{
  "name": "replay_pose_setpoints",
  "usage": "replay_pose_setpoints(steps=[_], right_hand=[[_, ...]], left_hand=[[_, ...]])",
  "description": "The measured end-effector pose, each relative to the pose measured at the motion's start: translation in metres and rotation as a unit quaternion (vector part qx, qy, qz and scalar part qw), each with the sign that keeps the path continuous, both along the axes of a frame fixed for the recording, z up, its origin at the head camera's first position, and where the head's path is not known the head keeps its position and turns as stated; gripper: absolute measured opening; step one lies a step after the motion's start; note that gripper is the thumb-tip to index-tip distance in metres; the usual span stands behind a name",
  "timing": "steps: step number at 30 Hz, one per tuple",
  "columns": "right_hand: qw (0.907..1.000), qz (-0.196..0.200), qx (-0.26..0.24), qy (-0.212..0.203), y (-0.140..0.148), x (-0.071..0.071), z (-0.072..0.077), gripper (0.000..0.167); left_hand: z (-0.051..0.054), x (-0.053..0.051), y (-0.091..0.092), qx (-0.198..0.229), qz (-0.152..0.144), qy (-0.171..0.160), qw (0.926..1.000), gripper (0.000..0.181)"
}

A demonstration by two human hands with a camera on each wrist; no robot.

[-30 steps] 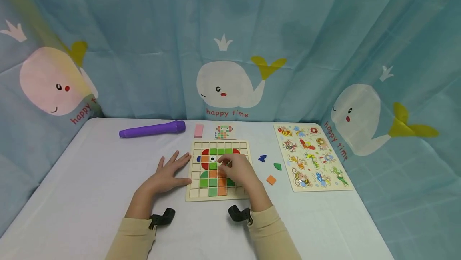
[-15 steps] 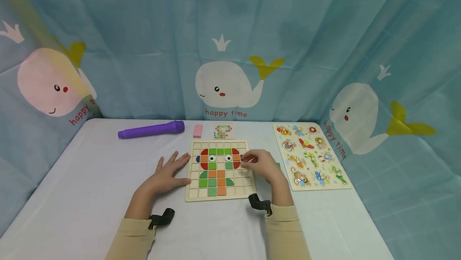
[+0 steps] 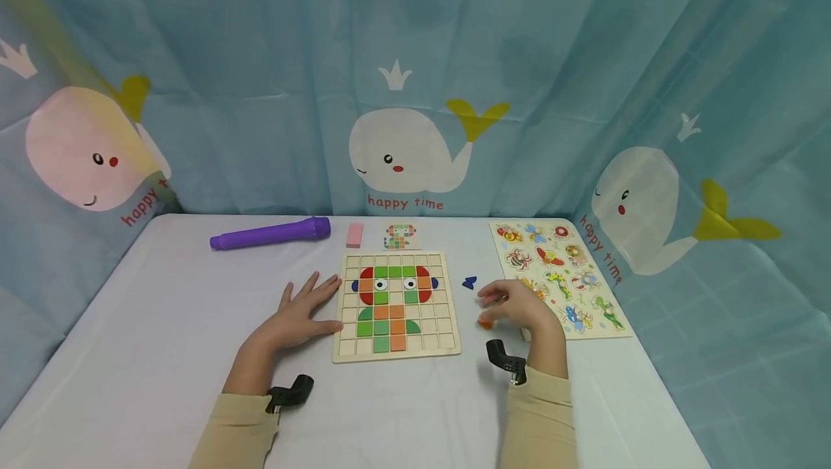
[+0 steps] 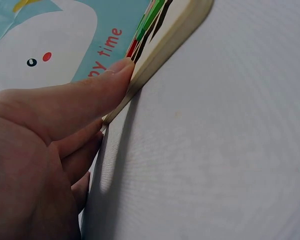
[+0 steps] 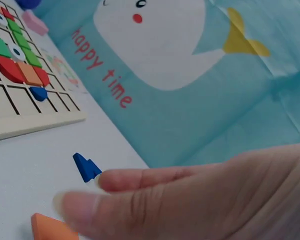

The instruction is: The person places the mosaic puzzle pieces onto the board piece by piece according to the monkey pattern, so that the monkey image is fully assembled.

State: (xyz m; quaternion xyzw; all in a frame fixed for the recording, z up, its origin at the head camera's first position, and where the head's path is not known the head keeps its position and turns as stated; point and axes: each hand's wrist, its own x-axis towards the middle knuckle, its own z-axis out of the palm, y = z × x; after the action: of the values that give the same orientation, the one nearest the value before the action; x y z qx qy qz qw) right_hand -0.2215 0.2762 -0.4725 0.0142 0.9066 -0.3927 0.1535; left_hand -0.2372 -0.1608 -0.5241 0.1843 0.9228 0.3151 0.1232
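My left hand (image 3: 293,321) lies with its fingers spread against the left edge of the wooden grid board (image 3: 425,345); in the left wrist view the thumb (image 4: 97,95) touches the board's side. Coloured tiles on the board form a figure with two eye pieces. A blue piece (image 3: 436,283) sits at the right side of its head. My right hand (image 3: 522,304) hovers right of the board, fingers loosely bent, nothing seen between them. Below its thumb is an orange tile (image 5: 52,229), partly covered. A notched blue piece (image 3: 469,283) lies just beyond the fingertips. The green piece there is hidden.
An insect puzzle board (image 3: 597,330) lies at the right, partly behind my right hand. Toward the back are a purple microphone-shaped stick (image 3: 270,234), a pink block (image 3: 354,235) and a pattern card (image 3: 400,236). A whale-print curtain (image 3: 260,94) hangs behind the table.
My right hand has moved right, off the board to above the loose pieces. The blue piece at the head's right side now shows uncovered on the board. My left hand has stayed put.
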Motion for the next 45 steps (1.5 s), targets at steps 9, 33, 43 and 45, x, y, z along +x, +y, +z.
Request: replay_pose_setpoints(steps=[9, 33, 43, 45], right_hand=[[0.9989, -0.010, 0.032, -0.034, -0.004, 0.002, -0.005, 0.032], [0.9979, -0.030, 0.052, 0.023, -0.028, -0.012, -0.016, 0.024], [0.9967, 0.005, -0.034, 0.074, -0.044, -0.016, -0.005, 0.018], [0.9961, 0.014, -0.056, 0.066, -0.051, -0.015, -0.002, 0.018]], left_hand=[[0.005, 0.000, 0.001, -0.003, 0.004, -0.008, 1.0000, 0.094], [0.005, -0.001, 0.000, 0.007, -0.004, 0.004, 1.0000, 0.092], [0.003, 0.000, 0.000, 0.005, -0.001, 0.002, 1.0000, 0.092], [0.001, 0.000, 0.000, 0.002, -0.001, 0.000, 1.0000, 0.093]])
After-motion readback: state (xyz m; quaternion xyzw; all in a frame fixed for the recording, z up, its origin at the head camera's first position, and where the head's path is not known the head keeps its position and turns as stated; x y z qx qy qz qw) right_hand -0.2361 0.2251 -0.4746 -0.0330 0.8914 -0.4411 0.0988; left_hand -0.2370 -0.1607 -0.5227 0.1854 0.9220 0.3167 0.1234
